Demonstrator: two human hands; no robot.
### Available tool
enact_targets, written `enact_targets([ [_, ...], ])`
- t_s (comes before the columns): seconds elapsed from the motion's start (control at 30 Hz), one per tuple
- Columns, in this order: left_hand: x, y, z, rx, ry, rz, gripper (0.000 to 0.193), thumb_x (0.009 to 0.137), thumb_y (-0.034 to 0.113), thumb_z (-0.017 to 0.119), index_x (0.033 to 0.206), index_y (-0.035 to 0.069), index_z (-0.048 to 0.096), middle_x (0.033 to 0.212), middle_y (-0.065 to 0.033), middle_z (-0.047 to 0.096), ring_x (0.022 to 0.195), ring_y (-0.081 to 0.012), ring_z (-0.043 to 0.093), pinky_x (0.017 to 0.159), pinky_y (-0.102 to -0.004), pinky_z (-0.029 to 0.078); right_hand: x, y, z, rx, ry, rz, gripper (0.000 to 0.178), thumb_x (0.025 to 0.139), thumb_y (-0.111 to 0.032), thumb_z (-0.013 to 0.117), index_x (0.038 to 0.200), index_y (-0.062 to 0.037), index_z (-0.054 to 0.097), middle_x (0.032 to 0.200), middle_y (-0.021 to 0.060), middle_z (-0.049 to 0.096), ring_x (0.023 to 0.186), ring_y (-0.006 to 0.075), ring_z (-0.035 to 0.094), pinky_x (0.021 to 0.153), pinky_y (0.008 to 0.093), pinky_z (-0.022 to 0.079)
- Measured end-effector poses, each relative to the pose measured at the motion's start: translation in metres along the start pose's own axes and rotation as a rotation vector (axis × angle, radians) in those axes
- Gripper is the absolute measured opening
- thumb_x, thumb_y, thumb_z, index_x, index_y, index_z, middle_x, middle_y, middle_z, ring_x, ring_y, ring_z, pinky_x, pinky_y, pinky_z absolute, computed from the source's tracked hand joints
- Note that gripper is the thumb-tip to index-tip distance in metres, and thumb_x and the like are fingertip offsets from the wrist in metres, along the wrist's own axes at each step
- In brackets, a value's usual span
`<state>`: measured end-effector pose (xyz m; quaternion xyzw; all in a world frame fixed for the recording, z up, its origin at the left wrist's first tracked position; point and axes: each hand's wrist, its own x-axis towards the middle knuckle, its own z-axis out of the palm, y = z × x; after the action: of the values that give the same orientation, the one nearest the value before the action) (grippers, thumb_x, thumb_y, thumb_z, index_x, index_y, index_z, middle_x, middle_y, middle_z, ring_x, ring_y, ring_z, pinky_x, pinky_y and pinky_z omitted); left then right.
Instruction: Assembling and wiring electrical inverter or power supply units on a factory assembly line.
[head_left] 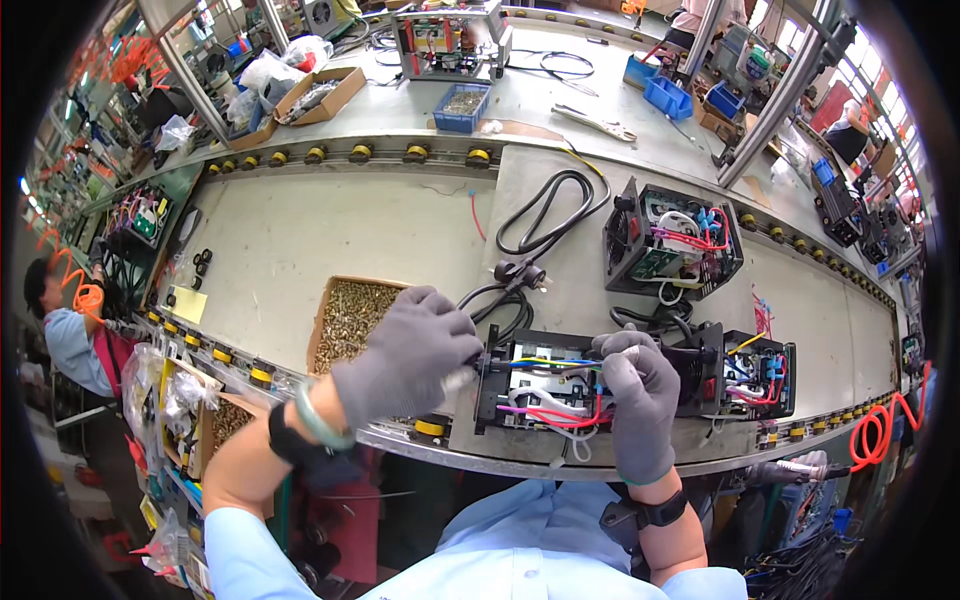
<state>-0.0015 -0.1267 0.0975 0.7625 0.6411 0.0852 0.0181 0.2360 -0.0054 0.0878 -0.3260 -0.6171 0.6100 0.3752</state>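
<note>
Both hands wear grey gloves. My left hand point(425, 345) is curled beside the left end of an open black electronics unit point(490, 390), close to a cardboard box of small brass-coloured screws or fittings point(355, 310). Its fingertips are blurred, and what they hold cannot be made out. My right hand point(640, 395) is closed over the same unit, thumb and fingers pinched near its blue and yellow wires point(555, 363); what lies in the pinch is hidden. Red and pink wires point(550, 415) run along the unit's near side.
A second open unit point(675, 240) stands behind, and another point(760, 375) adjoins at right. A black power cable with plug point(525, 270) lies coiled behind. Rollers point(415, 153) line the conveyor. Farther back are a blue bin point(462, 106) and pliers point(595, 122). A co-worker point(70, 340) is at far left.
</note>
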Motion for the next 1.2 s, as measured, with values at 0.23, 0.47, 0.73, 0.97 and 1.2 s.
enact_targets([
  [0.23, -0.010, 0.011, 0.007, 0.091, 0.216, -0.023, 0.030, 0.074, 0.023, 0.073, 0.099, 0.009, 0.069, 0.103, -0.0044, 0.064, 0.100, -0.0259, 0.058, 0.095, -0.0434, 0.044, 0.001, 0.002, 0.005, -0.082, -0.030, -0.069, 0.014, 0.085, -0.009, 0.061, 0.076, 0.0009, 0.060, 0.099, 0.0087, 0.061, 0.101, 0.0199, 0.058, 0.090, 0.0317, 0.041],
  [0.47, 0.016, -0.011, -0.011, -0.034, -0.330, -0.020, 0.023, 0.082, 0.025, 0.067, 0.102, 0.012, 0.070, 0.107, -0.0039, 0.067, 0.100, -0.0260, 0.062, 0.099, -0.0439, 0.042, -0.003, 0.005, 0.009, -0.066, 0.046, -0.120, 0.009, 0.086, -0.006, 0.065, 0.082, 0.0019, 0.065, 0.095, 0.0091, 0.066, 0.087, 0.0147, 0.059, 0.078, 0.0272, 0.046],
  [0.73, -0.004, 0.018, -0.003, -0.060, 0.277, -0.154, 0.025, 0.076, 0.020, 0.075, 0.100, 0.015, 0.071, 0.105, -0.0044, 0.067, 0.099, -0.0244, 0.062, 0.102, -0.0436, 0.041, 0.015, -0.003, 0.013, -0.045, -0.100, -0.075, 0.018, 0.093, -0.014, 0.067, 0.093, 0.0033, 0.065, 0.081, 0.0046, 0.067, 0.065, 0.0083, 0.060, 0.062, 0.0229, 0.049],
  [0.97, 0.037, 0.015, 0.002, -0.452, 0.195, -0.020, 0.018, 0.079, 0.013, 0.074, 0.096, 0.008, 0.073, 0.101, -0.0081, 0.069, 0.098, -0.0292, 0.062, 0.089, -0.0400, 0.049, 0.014, -0.005, 0.034, 0.206, -0.074, -0.009, 0.013, 0.090, -0.009, 0.065, 0.097, 0.0023, 0.065, 0.084, 0.0036, 0.066, 0.074, 0.0086, 0.062, 0.071, 0.0244, 0.051],
  [1.2, 0.034, 0.018, 0.027, -0.824, 0.432, -0.219, 0.013, 0.080, 0.010, 0.073, 0.092, 0.005, 0.074, 0.100, -0.0079, 0.070, 0.095, -0.0256, 0.064, 0.086, -0.0372, 0.050, 0.024, 0.013, 0.043, -0.532, -0.078, -0.411, 0.014, 0.088, -0.014, 0.067, 0.091, 0.0002, 0.066, 0.067, 0.0103, 0.065, 0.060, 0.0154, 0.065, 0.059, 0.0303, 0.050],
])
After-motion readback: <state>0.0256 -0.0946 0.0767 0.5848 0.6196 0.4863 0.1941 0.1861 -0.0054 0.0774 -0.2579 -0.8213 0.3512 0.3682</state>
